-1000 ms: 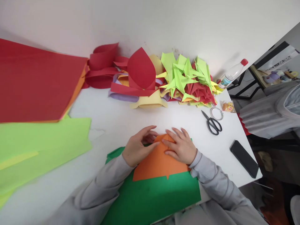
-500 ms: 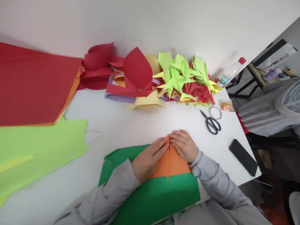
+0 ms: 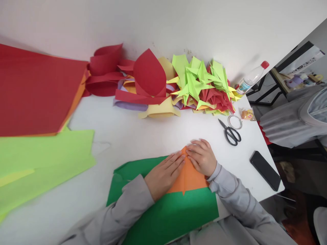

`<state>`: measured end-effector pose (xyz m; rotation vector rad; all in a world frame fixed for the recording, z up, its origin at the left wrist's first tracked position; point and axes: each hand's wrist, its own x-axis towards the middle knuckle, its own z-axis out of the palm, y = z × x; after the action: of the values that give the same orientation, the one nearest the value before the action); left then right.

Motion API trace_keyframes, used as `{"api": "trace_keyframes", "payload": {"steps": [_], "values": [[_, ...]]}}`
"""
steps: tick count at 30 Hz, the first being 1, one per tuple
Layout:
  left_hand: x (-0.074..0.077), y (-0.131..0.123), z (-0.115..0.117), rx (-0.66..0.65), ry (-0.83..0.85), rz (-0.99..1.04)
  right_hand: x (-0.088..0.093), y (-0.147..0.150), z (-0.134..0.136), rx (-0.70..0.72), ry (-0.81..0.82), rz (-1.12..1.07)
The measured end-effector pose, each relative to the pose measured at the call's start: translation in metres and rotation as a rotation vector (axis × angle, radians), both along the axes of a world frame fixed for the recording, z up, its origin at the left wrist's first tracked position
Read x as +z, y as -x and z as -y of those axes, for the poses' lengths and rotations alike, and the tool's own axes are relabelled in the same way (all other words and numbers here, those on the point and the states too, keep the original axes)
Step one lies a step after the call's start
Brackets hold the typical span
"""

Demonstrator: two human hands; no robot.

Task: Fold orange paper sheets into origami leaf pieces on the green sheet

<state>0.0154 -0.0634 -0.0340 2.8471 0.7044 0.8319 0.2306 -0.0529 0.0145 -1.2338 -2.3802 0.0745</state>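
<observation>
A folded sheet of orange paper (image 3: pixel 192 178) with a pointed top and a crease down its middle lies on a larger green sheet (image 3: pixel 176 214). My left hand (image 3: pixel 166 173) rests flat across the orange paper's left half, fingers stretched out and close together, the tips near the point. On the right, my right hand (image 3: pixel 203 157) has bent fingers gripping the paper's edge close to the same tip. Its thumb is hard to make out. The left part of the orange paper is hidden beneath my left hand.
Black-handled scissors (image 3: pixel 231 134), a tape roll (image 3: pixel 235 121) and a black phone (image 3: pixel 265 170) lie to the right. Folded paper shapes (image 3: pixel 194 83) line the wall beside a bottle (image 3: pixel 251 80). Large red sheets (image 3: pixel 38 95) and lime sheets (image 3: pixel 46 149) cover the left side.
My left hand has flattened onto the orange paper, its fingers a little lower than the tip. The fold near the point now lies flatter. My right hand has shifted slightly right.
</observation>
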Motion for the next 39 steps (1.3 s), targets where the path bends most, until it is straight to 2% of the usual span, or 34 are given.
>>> {"api": "trace_keyframes", "payload": {"steps": [5, 11, 19, 24, 30, 39], "values": [[-0.001, 0.003, -0.003, -0.019, -0.008, -0.013, -0.001, -0.001, -0.002, 0.009, -0.006, -0.008], [0.008, 0.007, -0.003, -0.005, 0.022, -0.126, -0.003, -0.002, -0.002, 0.010, -0.004, 0.002], [0.005, 0.010, -0.013, -0.069, 0.001, -0.056, -0.001, -0.001, -0.003, 0.033, -0.044, -0.027], [0.003, 0.009, -0.013, -0.057, 0.049, -0.058, -0.002, -0.001, -0.003, 0.041, -0.012, -0.042], [0.010, 0.008, -0.013, -0.067, 0.043, -0.080, -0.003, 0.000, -0.003, 0.077, 0.020, -0.070], [0.019, 0.004, -0.008, -0.022, 0.023, -0.164, -0.002, 0.002, -0.003, 0.066, -0.016, -0.103]]}}
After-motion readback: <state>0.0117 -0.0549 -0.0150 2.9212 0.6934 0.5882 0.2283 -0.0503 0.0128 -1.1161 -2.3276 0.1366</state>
